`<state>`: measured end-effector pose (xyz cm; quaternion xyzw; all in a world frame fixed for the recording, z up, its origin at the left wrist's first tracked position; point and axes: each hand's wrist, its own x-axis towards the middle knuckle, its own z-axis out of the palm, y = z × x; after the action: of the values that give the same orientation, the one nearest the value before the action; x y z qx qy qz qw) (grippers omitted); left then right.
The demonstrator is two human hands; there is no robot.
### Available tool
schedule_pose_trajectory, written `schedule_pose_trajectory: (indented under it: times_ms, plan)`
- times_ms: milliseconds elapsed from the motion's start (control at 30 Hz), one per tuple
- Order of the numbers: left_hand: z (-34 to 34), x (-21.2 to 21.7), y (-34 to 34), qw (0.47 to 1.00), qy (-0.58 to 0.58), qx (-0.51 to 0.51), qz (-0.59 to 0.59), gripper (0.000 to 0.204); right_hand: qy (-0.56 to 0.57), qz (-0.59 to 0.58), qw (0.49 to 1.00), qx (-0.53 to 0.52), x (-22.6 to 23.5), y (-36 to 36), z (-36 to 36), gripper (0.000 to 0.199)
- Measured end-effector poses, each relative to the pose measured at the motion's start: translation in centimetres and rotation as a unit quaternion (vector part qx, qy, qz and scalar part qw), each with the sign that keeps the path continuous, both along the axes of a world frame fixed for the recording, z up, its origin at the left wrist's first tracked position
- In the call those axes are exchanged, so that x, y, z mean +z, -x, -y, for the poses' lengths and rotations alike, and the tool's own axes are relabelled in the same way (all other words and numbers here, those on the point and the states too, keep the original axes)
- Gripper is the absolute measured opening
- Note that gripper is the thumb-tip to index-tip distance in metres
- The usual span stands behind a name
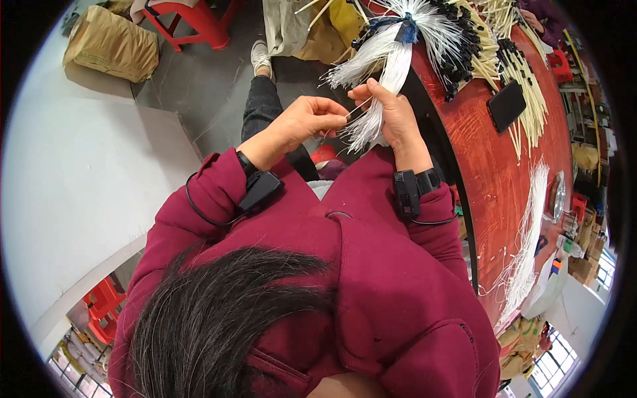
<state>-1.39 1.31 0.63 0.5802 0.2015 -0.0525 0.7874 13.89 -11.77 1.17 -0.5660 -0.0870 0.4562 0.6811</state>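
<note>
Fingers [334, 121] of the left hand [298, 125] pinched narrow on a thin white strand [356, 110], thumb against forefinger. Right hand [398, 123] just beside it, fingers curled in around the white bundle [395, 66]; how many strands it grips, can't tell, partly hidden. Bundle hangs off the tabletop [483, 162] edge, loose ends fanned above the lap, upper part bound with a dark blue tie [407, 29]. Black boxes on wristbands at both wrists, left [262, 191] and right [406, 192], maroon sleeves behind them.

Tabletop is red, to the right. On it: black phone [506, 106] lying on pale sticks [529, 83], some with black ends; loose white strands [529, 239] in a long spread nearer the lower right; clear dish [558, 196] near them. Farther out, another person's hand [532, 21] at the far end of the tabletop. Across the grey floor [199, 86], upper left: red stool [202, 25] and brown sack [114, 45], well apart from the hands.
</note>
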Motion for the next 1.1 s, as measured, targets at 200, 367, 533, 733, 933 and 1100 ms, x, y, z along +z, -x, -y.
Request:
schedule_pose_trajectory:
  times_ms: [200, 367, 533, 733, 933, 1100]
  plan:
    - [-0.9, -0.3, 1.0, 0.997, 0.043, 0.016, -0.055, 0.017, 0.029, 0.061, 0.998, 0.012, -0.1, -0.2, 0.2, 0.028]
    - [-1.7, 0.4, 2.8, 0.995, 0.052, 0.031, -0.074, 0.015, 0.054, 0.099, 0.994, -0.002, -0.1, -0.2, 0.4, 0.028]
    - [-1.1, 2.1, 2.7, 0.993, 0.108, 0.042, -0.012, 0.016, 0.049, 0.110, 0.993, -0.008, -0.5, -0.3, 0.3, 0.028]
    - [1.7, 5.2, -2.4, 0.962, 0.213, 0.153, 0.074, 0.019, 0.047, 0.111, 0.992, -0.025, 0.0, 0.3, 0.0, 0.029]
    - [-0.8, 2.2, -5.9, 0.955, -0.120, 0.234, 0.135, 0.013, 0.059, 0.117, 0.991, -0.032, 0.2, 0.3, 0.3, 0.028]
    - [-1.9, -0.6, -3.9, 0.905, -0.370, 0.157, 0.138, 0.009, 0.053, 0.119, 0.991, -0.015, 0.2, 0.0, 0.4, 0.028]
